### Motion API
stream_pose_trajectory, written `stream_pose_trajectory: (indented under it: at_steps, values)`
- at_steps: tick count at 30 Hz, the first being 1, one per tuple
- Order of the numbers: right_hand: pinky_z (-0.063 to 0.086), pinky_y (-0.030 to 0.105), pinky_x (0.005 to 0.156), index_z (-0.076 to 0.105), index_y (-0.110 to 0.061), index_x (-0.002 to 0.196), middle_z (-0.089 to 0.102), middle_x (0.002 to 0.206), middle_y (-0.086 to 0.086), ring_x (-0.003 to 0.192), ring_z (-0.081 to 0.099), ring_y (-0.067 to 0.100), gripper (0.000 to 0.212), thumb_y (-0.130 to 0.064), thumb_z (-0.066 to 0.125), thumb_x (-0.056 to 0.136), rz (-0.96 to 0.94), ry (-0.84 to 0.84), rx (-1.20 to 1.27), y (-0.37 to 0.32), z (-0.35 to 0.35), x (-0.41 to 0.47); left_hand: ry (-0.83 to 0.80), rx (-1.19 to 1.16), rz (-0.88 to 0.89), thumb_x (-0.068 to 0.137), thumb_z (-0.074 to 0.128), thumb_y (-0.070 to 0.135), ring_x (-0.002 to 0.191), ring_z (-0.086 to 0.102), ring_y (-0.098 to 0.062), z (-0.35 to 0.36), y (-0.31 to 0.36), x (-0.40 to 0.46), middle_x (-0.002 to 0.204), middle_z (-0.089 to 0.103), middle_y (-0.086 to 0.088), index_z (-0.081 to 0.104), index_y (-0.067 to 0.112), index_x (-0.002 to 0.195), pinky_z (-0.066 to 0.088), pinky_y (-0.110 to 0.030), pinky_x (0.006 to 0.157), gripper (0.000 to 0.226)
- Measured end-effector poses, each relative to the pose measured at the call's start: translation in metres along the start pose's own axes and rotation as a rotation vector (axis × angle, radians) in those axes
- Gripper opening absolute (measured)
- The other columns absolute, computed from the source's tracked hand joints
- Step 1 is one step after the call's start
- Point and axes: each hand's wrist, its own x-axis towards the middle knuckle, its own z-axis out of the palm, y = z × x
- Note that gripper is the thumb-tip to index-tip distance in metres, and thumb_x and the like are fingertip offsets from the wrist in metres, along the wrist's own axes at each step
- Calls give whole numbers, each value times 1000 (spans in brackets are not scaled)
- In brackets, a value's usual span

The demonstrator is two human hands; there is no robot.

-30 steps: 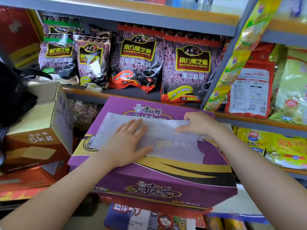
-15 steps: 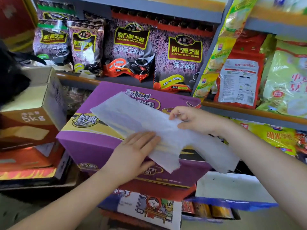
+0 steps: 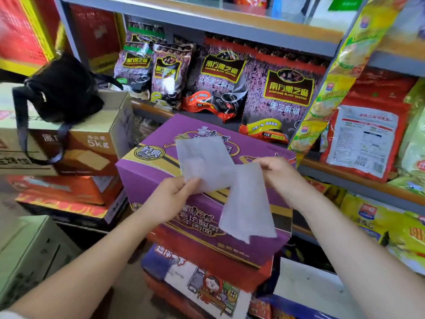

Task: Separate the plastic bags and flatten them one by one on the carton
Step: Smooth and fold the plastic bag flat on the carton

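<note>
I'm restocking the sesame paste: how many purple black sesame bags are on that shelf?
4 in a row: far left, second, third, rightmost beside the shelf post. More may hide behind them.

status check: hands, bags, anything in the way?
Left hand pinches one bag; right hand pinches another bag. Both bags lifted off the carton, overlapping. Nothing in the way.

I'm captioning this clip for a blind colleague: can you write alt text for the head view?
Two hands hold translucent plastic bags lifted above a purple carton: the left hand pinches one end, the right hand the other. Behind, store shelves carry black sesame packets; a black bag sits on a brown box.
</note>
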Motion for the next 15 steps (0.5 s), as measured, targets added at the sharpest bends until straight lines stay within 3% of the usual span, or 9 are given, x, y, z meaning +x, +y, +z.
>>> stream_pose_trajectory:
  at_steps: [2,4,8,10,13,15]
  values:
    - [39,31,65,70,-26,72,65,75,2,73,50,18,24,-12,57,86,54,55,28,0,7,10,-29,-49,-32,88,47,53,84,62,-7,-3,2,9,89,71,9,69,21,85,48,-24,83,38]
    - [39,30,64,71,-22,79,65,79,2,75,50,20,15,-24,58,87,155,92,71,1,13,21,-26,41,-36,85,49,51,84,59,-10,-7,4,19,90,67,7,67,14,83,43,-28,80,41]
    - [36,26,60,66,-22,88,63,80,-4,68,51,11,14,-32,56,91,256,205,-35,-1,24,37,12,291,-1,88,58,29,97,50,-12,-12,2,34,100,54,4,67,4,72,32,-16,73,30]
    - [32,28,58,67,-11,84,58,76,1,68,49,14,21,-27,56,91,254,244,-47,-4,30,44,20,279,-7,89,56,26,89,52,-11,-16,3,39,97,55,5,64,1,65,34,-14,67,36]
    - [34,29,61,67,-3,82,59,77,4,73,51,17,21,-21,58,89,223,301,-13,-10,36,56,54,302,24,89,57,27,73,57,-16,-26,-1,51,85,61,-1,61,0,54,39,-23,64,45]
    - [36,29,63,69,-2,87,61,79,6,73,54,18,21,-20,60,87,282,333,-11,-11,38,64,78,369,100,82,67,20,66,56,-15,-31,-6,59,83,62,-8,54,7,45,36,-14,57,41]
